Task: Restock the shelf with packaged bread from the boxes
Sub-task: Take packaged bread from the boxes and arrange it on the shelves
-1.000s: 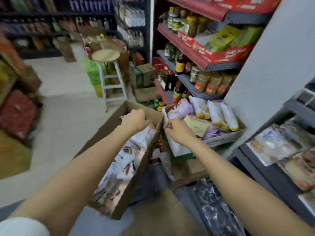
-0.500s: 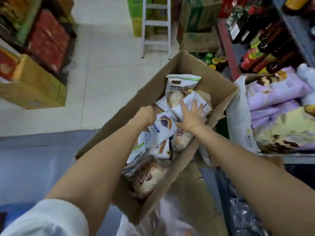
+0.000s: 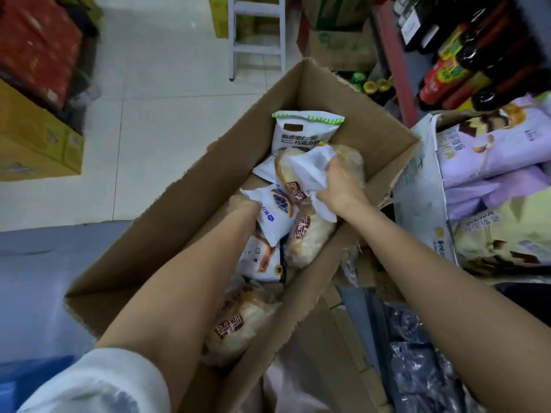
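A: Head view, quick. One open cardboard box [image 3: 190, 222] mid-frame, both hands inside it.

B: Right hand?

A: Right hand [image 3: 338, 186] at about 1 o'clock from centre, fingers closed around a white wrapper [image 3: 311, 169], gripping it. Wrapper lies over a clear-bagged loaf [image 3: 290, 177].

B: Left?

A: Left hand [image 3: 246, 205] just left of centre, down among the packs, touching a white pack with a blue emblem [image 3: 275, 213]. Fingers are hidden behind that pack, so I cannot tell whether it is open or gripping.

B: Bread count in the box?

A: Seven packs I can separate. Three clear-bagged loaves with brown labels: the one under the right hand, a second loaf [image 3: 310, 236] just below that hand, a third loaf [image 3: 238, 323] at 6 o'clock beside the left forearm. Four white packs: the gripped wrapper, the blue-emblem one, a green-topped pack [image 3: 304, 134] at 12 o'clock standing against the far wall, a lower white pack [image 3: 262, 259] below centre. More underneath possibly, hidden.

B: Surroundings?

A: One second box [image 3: 423, 210] at 3 o'clock, holding purple bags [image 3: 501, 144], at least three, plus yellowish ones below. Dark bottles [image 3: 465, 64] at 2 o'clock, count unclear. One white stool [image 3: 258, 34] at 12 o'clock on the tiled floor [image 3: 155, 114]. One yellow carton [image 3: 35, 138] at 9 o'clock.
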Demonstrator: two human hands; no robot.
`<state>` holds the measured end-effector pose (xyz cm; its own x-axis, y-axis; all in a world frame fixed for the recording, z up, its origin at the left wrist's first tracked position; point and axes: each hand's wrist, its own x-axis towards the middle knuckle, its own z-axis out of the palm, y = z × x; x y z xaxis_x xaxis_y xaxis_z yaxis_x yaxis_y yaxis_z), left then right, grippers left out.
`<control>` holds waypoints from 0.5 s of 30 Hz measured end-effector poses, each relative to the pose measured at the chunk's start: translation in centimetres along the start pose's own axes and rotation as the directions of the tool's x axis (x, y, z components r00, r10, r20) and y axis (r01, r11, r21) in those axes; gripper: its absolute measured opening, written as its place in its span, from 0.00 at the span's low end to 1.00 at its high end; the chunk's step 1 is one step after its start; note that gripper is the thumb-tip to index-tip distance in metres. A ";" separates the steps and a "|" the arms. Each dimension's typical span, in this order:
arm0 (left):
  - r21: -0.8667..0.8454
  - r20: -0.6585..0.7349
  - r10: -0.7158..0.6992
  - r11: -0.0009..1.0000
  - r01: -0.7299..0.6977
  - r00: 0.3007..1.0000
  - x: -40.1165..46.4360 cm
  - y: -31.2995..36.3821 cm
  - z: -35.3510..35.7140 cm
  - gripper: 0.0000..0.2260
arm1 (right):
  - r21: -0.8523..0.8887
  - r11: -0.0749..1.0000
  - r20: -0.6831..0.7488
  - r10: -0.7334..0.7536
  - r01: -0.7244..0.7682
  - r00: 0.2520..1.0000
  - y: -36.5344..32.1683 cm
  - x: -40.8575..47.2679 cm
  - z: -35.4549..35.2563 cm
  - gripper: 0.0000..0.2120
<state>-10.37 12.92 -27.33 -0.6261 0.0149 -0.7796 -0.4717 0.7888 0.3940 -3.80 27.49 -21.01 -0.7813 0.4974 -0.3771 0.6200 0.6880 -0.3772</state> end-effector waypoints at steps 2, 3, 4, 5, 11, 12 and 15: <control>0.181 -0.128 0.179 0.971 -0.154 0.976 -0.8 0.7 -0.6 0.16 | 0.031 0.999 -0.059 -0.043 0.045 0.997 0.0 -0.5 -1.3 0.18; 0.205 -0.175 0.264 0.952 -0.227 0.949 -1.8 1.2 -1.1 0.14 | 0.062 0.997 -0.083 -0.048 0.054 0.995 0.0 -0.9 -2.0 0.16; 0.315 -0.197 0.371 0.900 -0.300 0.907 -3.1 1.8 -1.8 0.12 | 0.102 0.994 -0.091 -0.031 0.040 0.995 -0.1 -1.5 -2.6 0.15; 0.412 -0.208 0.470 0.838 -0.359 0.858 -4.8 2.5 -2.7 0.10 | 0.145 0.989 -0.094 -0.004 0.017 0.996 -0.2 -2.3 -3.4 0.15; 0.781 0.130 0.853 0.225 -0.582 0.505 -12.9 5.5 -8.9 0.10 | 0.343 0.939 -0.198 0.059 0.013 0.979 -1.0 -7.1 -8.5 0.19; 0.793 0.197 0.878 0.120 -0.598 0.437 -14.5 5.9 -9.7 0.09 | 0.375 0.927 -0.201 0.058 0.022 0.978 -1.3 -8.3 -9.5 0.18; 0.791 0.318 0.907 -0.092 -0.605 0.277 -20.0 7.3 -11.7 0.09 | 0.333 0.941 -0.202 0.004 0.065 0.979 -2.4 -12.2 -12.9 0.13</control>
<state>-8.58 11.19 -3.19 -0.4040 0.9147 -0.0134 0.9133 0.4041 0.0504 3.30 26.55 -4.57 -0.7775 0.5964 -0.1995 0.5559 0.5035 -0.6614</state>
